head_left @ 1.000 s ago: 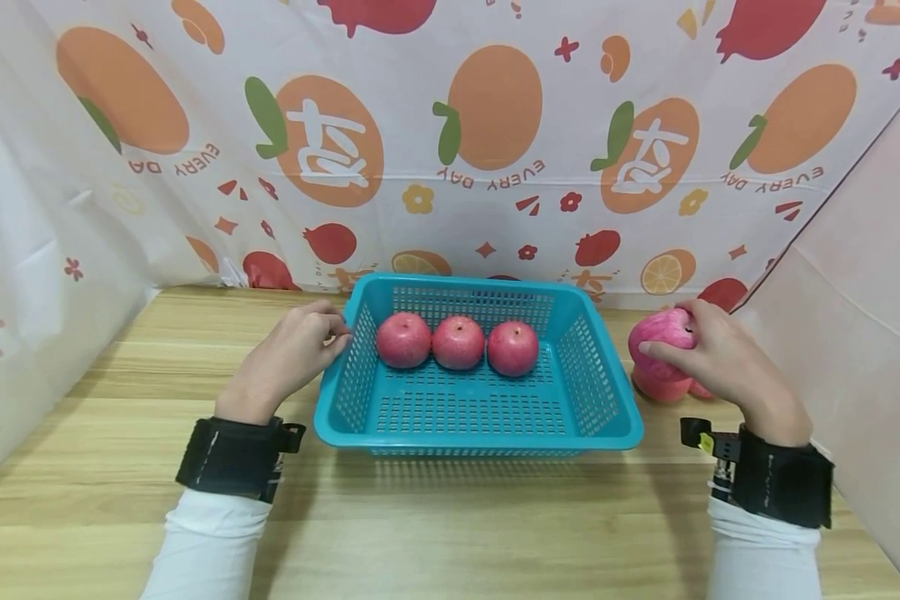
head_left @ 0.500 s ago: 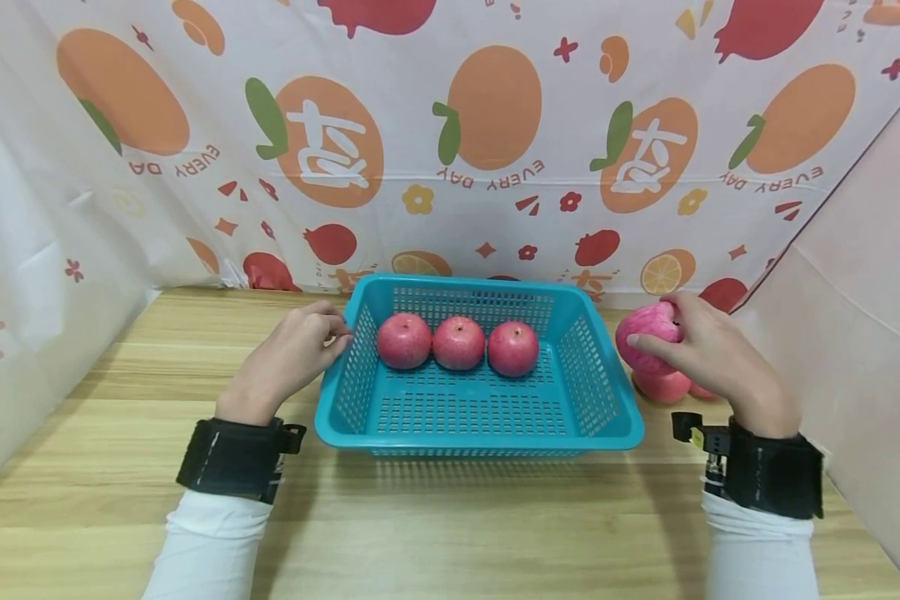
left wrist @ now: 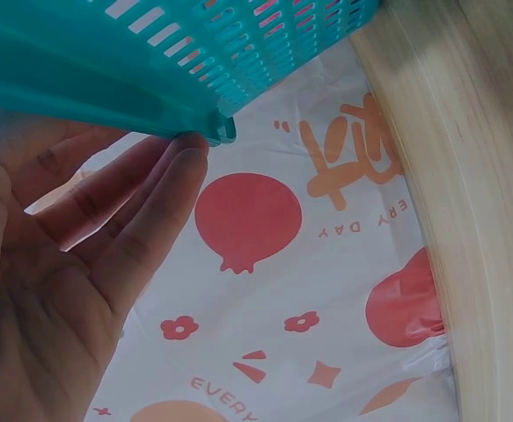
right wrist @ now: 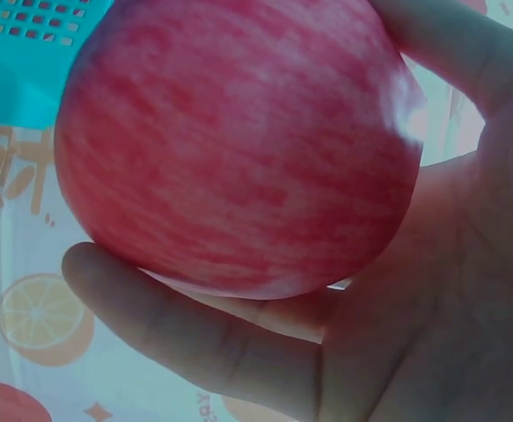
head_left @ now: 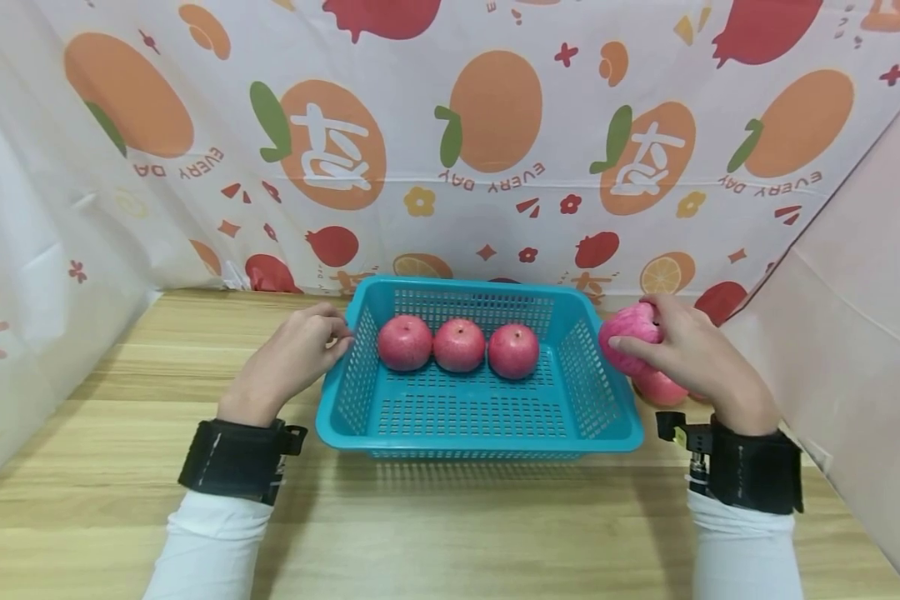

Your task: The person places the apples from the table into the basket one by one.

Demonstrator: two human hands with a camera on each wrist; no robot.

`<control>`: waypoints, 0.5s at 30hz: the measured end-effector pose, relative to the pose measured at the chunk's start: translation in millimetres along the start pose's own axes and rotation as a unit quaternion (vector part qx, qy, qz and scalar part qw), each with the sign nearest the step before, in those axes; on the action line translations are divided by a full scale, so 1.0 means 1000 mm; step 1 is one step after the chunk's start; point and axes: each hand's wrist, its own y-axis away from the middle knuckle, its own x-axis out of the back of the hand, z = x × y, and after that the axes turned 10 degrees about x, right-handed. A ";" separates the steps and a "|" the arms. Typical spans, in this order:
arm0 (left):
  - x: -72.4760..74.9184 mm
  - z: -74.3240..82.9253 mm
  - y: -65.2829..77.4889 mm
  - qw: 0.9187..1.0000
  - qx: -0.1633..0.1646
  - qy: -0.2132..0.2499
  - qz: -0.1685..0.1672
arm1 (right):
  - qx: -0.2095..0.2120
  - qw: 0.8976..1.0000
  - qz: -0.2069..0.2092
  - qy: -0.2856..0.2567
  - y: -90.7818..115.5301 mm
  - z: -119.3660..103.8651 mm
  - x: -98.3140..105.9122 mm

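A striped pink-red apple is held in my right hand, raised at the right rim of a turquoise plastic basket. In the right wrist view this apple fills the space between thumb and fingers. Three red apples sit in a row along the back of the basket: a left apple, a middle apple and a right apple. My left hand grips the basket's left rim; in the left wrist view its fingers lie against the rim's underside.
Behind my right hand, another apple rests on the wooden table, with part of one more beside it. A fruit-printed white sheet hangs behind the basket. A pale wall bounds the right side.
My right hand has carried the apple leftward, from above the apples on the table to the basket's right rim. The left hand and the basket stay in place.
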 end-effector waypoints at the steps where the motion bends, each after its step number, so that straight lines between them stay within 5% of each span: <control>1: 0.000 0.000 0.000 1.000 -0.001 0.000 0.000 | -0.001 1.000 -0.001 0.003 -0.001 -0.001 0.000; 15: 0.000 0.000 -0.002 1.000 0.000 0.002 -0.002 | 0.030 0.999 -0.006 0.008 -0.016 -0.009 -0.011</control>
